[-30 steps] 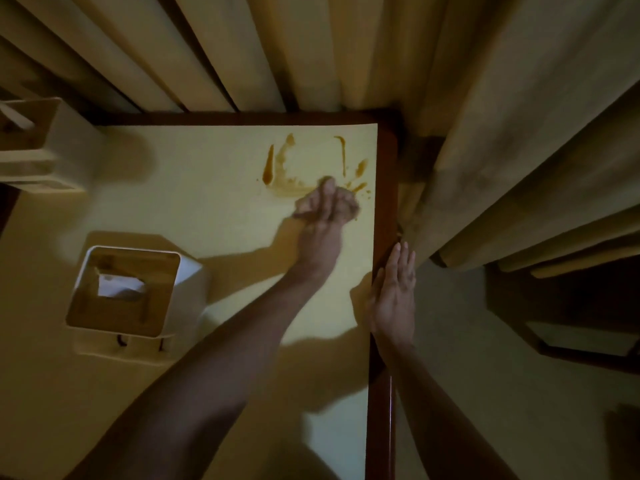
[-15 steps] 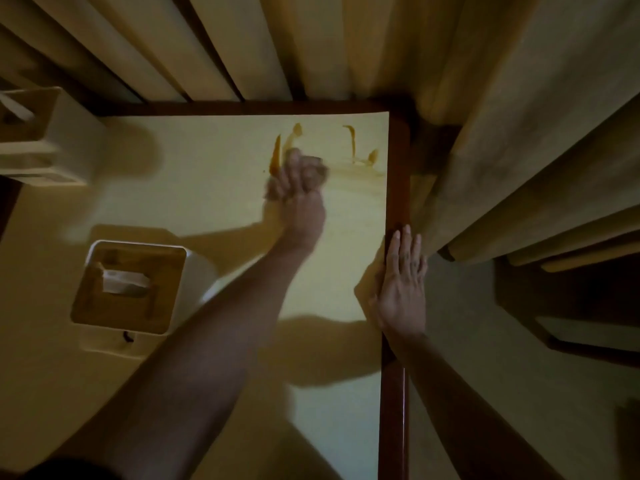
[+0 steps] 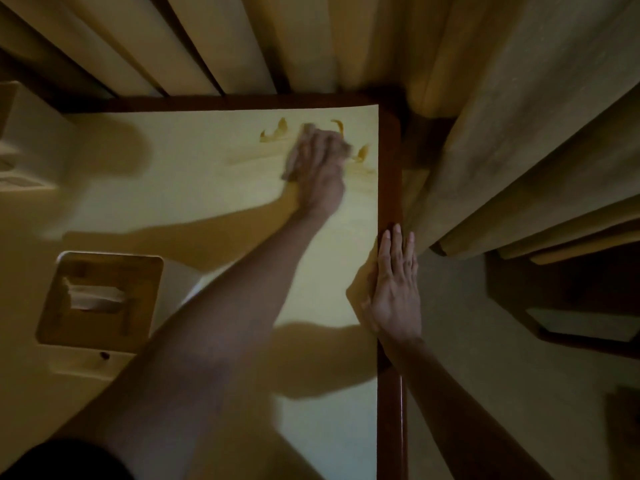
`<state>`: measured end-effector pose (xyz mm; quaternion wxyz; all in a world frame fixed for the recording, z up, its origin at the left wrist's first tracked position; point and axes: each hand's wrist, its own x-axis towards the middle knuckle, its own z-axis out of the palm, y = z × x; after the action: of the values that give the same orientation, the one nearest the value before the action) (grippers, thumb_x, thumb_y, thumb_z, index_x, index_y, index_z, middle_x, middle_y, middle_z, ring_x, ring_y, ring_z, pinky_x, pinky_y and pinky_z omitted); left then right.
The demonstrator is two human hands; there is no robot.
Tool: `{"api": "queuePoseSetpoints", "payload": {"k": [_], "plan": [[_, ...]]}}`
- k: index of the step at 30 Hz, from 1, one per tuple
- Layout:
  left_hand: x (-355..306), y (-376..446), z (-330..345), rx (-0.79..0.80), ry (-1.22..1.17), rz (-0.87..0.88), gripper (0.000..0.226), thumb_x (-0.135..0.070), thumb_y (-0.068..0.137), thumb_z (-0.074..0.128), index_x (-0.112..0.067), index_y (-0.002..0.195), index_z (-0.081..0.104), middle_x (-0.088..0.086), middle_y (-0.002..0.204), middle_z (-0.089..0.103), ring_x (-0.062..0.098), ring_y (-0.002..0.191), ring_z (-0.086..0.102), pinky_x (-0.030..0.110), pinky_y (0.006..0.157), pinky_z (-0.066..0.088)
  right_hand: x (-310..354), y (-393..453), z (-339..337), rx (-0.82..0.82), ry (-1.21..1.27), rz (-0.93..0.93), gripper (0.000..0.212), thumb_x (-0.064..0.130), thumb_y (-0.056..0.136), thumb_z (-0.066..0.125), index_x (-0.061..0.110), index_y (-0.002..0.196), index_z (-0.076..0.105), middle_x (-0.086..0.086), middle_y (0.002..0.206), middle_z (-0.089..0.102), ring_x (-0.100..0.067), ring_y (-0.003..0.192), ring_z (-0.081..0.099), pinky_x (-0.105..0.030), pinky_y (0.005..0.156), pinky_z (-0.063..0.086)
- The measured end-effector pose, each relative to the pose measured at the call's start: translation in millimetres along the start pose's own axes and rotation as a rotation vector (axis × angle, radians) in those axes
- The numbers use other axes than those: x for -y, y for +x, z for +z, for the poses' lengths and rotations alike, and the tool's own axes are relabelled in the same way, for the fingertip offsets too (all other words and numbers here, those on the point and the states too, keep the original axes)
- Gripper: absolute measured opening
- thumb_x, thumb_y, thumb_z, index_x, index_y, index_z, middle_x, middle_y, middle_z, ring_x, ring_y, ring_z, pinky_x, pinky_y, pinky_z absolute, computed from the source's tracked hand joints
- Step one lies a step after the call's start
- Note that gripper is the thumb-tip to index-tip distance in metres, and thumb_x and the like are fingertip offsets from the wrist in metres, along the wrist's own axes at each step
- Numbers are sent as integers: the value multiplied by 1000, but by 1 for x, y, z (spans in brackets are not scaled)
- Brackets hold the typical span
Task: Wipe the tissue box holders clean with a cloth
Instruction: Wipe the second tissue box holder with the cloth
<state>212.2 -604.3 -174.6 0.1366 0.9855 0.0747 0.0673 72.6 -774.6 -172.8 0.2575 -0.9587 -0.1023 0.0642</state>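
My left hand grips a crumpled cloth and presses it on the pale tabletop, over an orange-brown smear near the far right corner. The hand is blurred by motion. My right hand lies flat with straight fingers on the table's dark wooden right edge. A white tissue box holder with a tissue showing in its opening stands at the left, apart from both hands. A second white holder sits at the far left edge, partly cut off.
Beige curtains hang close behind the table and past its right edge. Floor lies to the right, with a dark wooden piece of furniture beyond it. The light is dim.
My left hand with the cloth has swept right across the smear, which is now thinner and streaked. My right hand has stayed on the table edge.
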Motion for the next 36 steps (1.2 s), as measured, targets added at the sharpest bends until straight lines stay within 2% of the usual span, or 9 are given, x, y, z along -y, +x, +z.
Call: {"api": "queuePoseSetpoints", "payload": {"k": [2, 4, 9, 14, 18, 24, 28, 32, 36], "plan": [[-52, 1, 12, 69, -26, 121, 56, -13, 95, 39, -20, 149, 27, 10, 158, 14, 32, 146, 2, 48, 116, 13, -1, 0, 1, -3, 11, -4, 59, 25, 98, 23, 10, 152, 6, -5, 160, -2, -20, 146, -14, -36, 117, -4], [-79, 4, 18, 129, -35, 132, 51, -29, 100, 32, -21, 150, 23, 10, 159, 10, 33, 146, 3, 46, 117, 6, -3, -1, 2, -8, 22, -7, 58, 25, 99, 24, 9, 152, 7, -6, 160, 1, -20, 146, -13, -35, 118, -3], [-54, 26, 7, 160, 58, 125, 53, -30, 102, 29, -18, 151, 15, 11, 159, 5, 32, 147, 0, 45, 119, 3, -3, 0, 2, -17, 8, -14, 58, 23, 99, 29, 9, 152, 8, -5, 160, 1, -19, 147, -12, -34, 118, -4], [49, 71, -13, 133, 104, -219, 57, -29, 98, 21, -22, 152, 8, 11, 160, -2, 31, 146, -5, 51, 118, 5, -3, 0, 3, -27, -2, -8, 58, 26, 99, 28, 8, 152, 12, -7, 160, 5, -20, 147, -7, -38, 119, 1], [108, 47, -43, 62, 96, -445, 56, -20, 99, 26, -22, 152, 8, 8, 160, 0, 30, 146, -5, 48, 118, 6, -4, 0, 3, -25, 0, -16, 58, 27, 98, 26, 7, 152, 13, -8, 160, 6, -21, 148, -5, -40, 119, 4], [96, 41, -47, 46, -23, -654, 53, -28, 103, 20, -18, 152, 3, 12, 159, -6, 34, 145, -8, 48, 118, -1, -5, 1, 2, -8, 8, -22, 58, 28, 98, 24, 7, 152, 12, -7, 160, 4, -21, 147, -7, -40, 118, -1], [32, 62, -11, 74, 22, -293, 52, -24, 99, 27, -22, 150, 20, 9, 158, 12, 33, 145, 6, 46, 115, 5, -3, 1, -1, 1, 31, -13, 57, 26, 100, 26, 9, 152, 10, -5, 160, 1, -18, 147, -11, -37, 117, -5], [-71, 55, 15, 155, -21, 47, 49, -24, 99, 33, -26, 148, 26, 2, 158, 12, 31, 146, -2, 49, 115, 5, -2, 1, 1, -3, 44, -9, 59, 27, 99, 26, 12, 152, 8, -2, 160, -2, -16, 147, -12, -37, 118, -2], [-64, 38, 19, 221, 39, 225, 49, -33, 100, 24, -24, 148, 30, 10, 158, 17, 33, 146, 7, 49, 117, 11, -4, 0, 2, -8, 27, -3, 58, 29, 99, 23, 12, 152, 9, -1, 159, -2, -16, 147, -11, -38, 118, 0]]}}
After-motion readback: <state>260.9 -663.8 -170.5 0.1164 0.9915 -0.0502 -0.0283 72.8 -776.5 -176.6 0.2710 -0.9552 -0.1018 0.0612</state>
